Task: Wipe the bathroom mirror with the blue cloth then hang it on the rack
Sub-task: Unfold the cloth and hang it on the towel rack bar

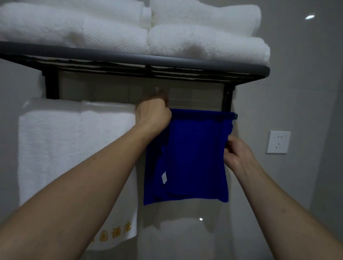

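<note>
Towels [104, 25]: 4 folded on rack [130, 58], 1 white towel [70, 154] hung beside blue cloth [193, 155]; 1 socket [278, 142]. Left hand [153, 113] fingers curled at bar, right hand [237, 153] fingers pinch cloth edge.

Two forearms enter from the lower edge of the view, one at each side; both are bare from the frame edge to the wrist, with no sleeve, cuff or glove visible on either; the left hand [153, 111] shows its back and knuckles only (the fingers are hidden from the camera); the right hand [238, 153] shows its back and thumb side; neither wrist carries a watch, band or bracelet; no ring can be made out on the fingers that show; nothing of the torso, shoulders or clothing appears.
</note>
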Action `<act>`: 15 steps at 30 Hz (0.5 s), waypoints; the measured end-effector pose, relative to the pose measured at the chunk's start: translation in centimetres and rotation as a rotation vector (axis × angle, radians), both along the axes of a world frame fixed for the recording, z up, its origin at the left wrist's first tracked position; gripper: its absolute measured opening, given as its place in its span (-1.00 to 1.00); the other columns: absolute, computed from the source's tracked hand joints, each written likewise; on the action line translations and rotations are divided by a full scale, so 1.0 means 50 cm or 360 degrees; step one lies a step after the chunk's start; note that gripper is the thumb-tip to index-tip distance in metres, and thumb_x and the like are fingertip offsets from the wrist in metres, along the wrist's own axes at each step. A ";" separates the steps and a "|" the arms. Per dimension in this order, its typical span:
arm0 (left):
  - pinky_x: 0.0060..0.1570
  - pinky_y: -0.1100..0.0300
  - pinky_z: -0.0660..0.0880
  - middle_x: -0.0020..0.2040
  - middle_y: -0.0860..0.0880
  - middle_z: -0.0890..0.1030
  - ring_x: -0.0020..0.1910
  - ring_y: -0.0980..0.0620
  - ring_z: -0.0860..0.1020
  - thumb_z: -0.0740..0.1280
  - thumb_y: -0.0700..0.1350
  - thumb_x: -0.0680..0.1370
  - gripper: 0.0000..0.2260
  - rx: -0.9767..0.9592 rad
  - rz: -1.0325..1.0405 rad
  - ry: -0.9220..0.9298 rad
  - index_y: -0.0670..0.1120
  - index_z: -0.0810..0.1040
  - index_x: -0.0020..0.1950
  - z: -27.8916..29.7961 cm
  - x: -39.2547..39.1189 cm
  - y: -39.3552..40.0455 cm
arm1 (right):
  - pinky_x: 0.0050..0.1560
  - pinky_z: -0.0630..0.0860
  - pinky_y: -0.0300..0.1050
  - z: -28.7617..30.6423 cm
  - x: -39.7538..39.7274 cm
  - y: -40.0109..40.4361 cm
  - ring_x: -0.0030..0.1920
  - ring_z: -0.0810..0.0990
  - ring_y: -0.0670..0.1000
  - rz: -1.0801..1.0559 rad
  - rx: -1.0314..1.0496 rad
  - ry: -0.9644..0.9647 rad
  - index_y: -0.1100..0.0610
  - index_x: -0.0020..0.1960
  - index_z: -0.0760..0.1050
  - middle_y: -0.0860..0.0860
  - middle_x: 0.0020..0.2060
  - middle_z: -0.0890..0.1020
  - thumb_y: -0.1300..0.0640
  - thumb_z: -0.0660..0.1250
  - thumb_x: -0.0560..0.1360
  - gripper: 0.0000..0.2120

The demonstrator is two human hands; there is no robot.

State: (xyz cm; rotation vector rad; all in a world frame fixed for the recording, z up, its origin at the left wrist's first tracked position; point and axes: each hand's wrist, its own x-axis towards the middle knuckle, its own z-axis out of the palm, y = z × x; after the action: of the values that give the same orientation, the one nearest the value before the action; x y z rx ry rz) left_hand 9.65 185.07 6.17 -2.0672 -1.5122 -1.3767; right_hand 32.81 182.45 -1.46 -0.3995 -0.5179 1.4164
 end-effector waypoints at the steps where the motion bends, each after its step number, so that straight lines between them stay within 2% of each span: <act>1: -0.03 0.03 0.47 0.11 -0.16 0.60 0.05 -0.16 0.54 0.23 -0.23 0.56 -0.72 0.0131 -0.0017 -0.0127 -0.12 0.55 0.26 -0.018 0.000 0.000 | -0.36 0.60 -0.16 -0.013 -0.001 -0.001 -0.45 0.55 -0.01 -0.0030 -0.0031 -0.0023 0.17 -0.16 0.49 0.06 -0.34 0.58 0.45 0.23 0.57 -0.75; 2: 0.00 0.05 0.45 0.11 -0.16 0.60 0.07 -0.14 0.51 0.25 -0.22 0.55 -0.72 0.0303 -0.0044 -0.0263 -0.13 0.55 0.25 -0.041 0.001 -0.002 | -0.34 0.61 -0.16 -0.025 -0.002 0.000 -0.45 0.57 0.00 -0.0072 -0.0061 -0.0067 0.18 -0.15 0.52 0.08 -0.35 0.60 0.46 0.22 0.57 -0.75; 4: 0.01 0.21 0.35 0.06 -0.10 0.56 0.06 -0.03 0.42 0.30 -0.22 0.53 -0.79 0.0645 -0.0182 -0.0504 -0.13 0.58 0.14 -0.099 0.003 -0.006 | -0.24 0.63 -0.15 -0.046 -0.002 0.003 -0.42 0.57 0.00 -0.0157 -0.0092 -0.0197 0.17 -0.16 0.53 0.07 -0.34 0.61 0.45 0.22 0.58 -0.74; 6: -0.01 0.40 0.29 0.03 0.04 0.49 0.03 0.08 0.39 0.32 -0.21 0.51 -0.84 0.0742 -0.0325 -0.0654 -0.08 0.58 0.06 -0.157 0.005 -0.007 | -0.19 0.61 -0.11 -0.060 -0.004 0.003 -0.39 0.56 -0.01 -0.0208 -0.0087 -0.0319 0.15 -0.20 0.56 0.05 -0.31 0.60 0.37 0.26 0.61 -0.73; 8: -0.07 0.43 0.34 0.02 0.09 0.47 -0.06 0.13 0.45 0.33 -0.17 0.52 -0.87 0.0573 -0.0438 -0.0797 0.00 0.55 0.03 -0.202 0.006 -0.001 | -0.23 0.63 -0.07 -0.069 -0.007 0.003 -0.38 0.62 0.01 -0.0235 -0.0095 -0.0437 0.15 -0.20 0.65 0.07 -0.26 0.67 0.28 0.29 0.63 -0.73; 11: -0.23 0.30 0.45 -0.11 0.11 0.58 -0.16 0.14 0.55 0.30 -0.13 0.56 -0.88 0.0147 -0.0448 -0.1134 0.09 0.52 -0.10 -0.234 0.009 0.012 | -0.07 0.67 0.04 -0.080 -0.009 0.006 -0.15 0.67 0.11 -0.0343 -0.0177 -0.0557 0.19 0.08 0.65 0.13 -0.03 0.72 0.24 0.29 0.64 -0.84; 13: -0.28 0.11 0.55 -0.19 0.00 0.64 -0.20 -0.04 0.60 0.27 -0.18 0.56 -0.86 -0.0232 -0.0471 -0.1348 0.00 0.58 -0.12 -0.230 0.005 0.025 | -0.09 0.67 0.07 -0.089 -0.006 0.010 -0.11 0.64 0.14 -0.0442 -0.0238 -0.0588 0.21 0.11 0.63 0.17 0.00 0.70 0.28 0.27 0.62 -0.83; 15: -0.34 0.10 0.57 -0.11 -0.13 0.67 -0.21 -0.10 0.62 0.23 -0.23 0.57 -0.85 -0.0572 -0.0656 -0.1521 -0.16 0.59 0.01 -0.213 0.001 0.034 | -0.10 0.69 0.09 -0.098 -0.006 0.010 -0.13 0.65 0.15 -0.0506 -0.0282 -0.0641 0.23 0.10 0.64 0.16 -0.01 0.70 0.32 0.25 0.61 -0.81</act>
State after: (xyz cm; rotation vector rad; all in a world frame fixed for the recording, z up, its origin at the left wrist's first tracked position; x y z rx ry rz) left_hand 9.72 186.78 -4.46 -2.0929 -1.7878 -2.6952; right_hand 32.51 182.95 -6.38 -0.8821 -0.6231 1.0777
